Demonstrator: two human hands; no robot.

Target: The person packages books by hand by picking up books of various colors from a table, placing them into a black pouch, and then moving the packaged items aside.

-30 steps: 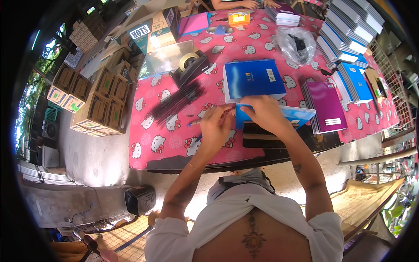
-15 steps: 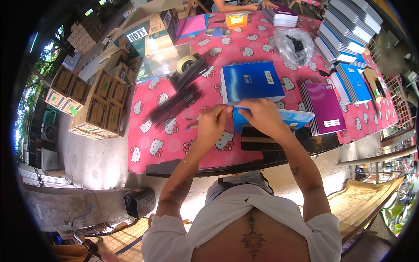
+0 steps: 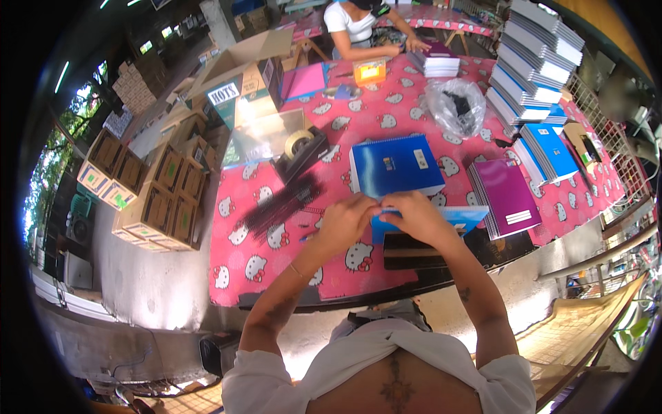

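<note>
Left hand [image 3: 350, 219] was at left end of light-blue notebook [image 3: 470, 217], fingertips drawn together; could not tell whether they pinched anything. Right hand [image 3: 415, 218] gripped notebook near same end, fingertips close to left hand's. Notebook was near front of table [image 3: 329, 281], between blue stack [image 3: 396, 165] and dark board [image 3: 405, 251]. Black coils [image 3: 281, 205] lay left of hands, near tape dispenser [image 3: 303, 157]; purple notebook [image 3: 505, 196] lay right.

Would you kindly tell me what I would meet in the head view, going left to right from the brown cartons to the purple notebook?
Brown cartons, black binding wires, left hand, right hand, purple notebook.
</note>
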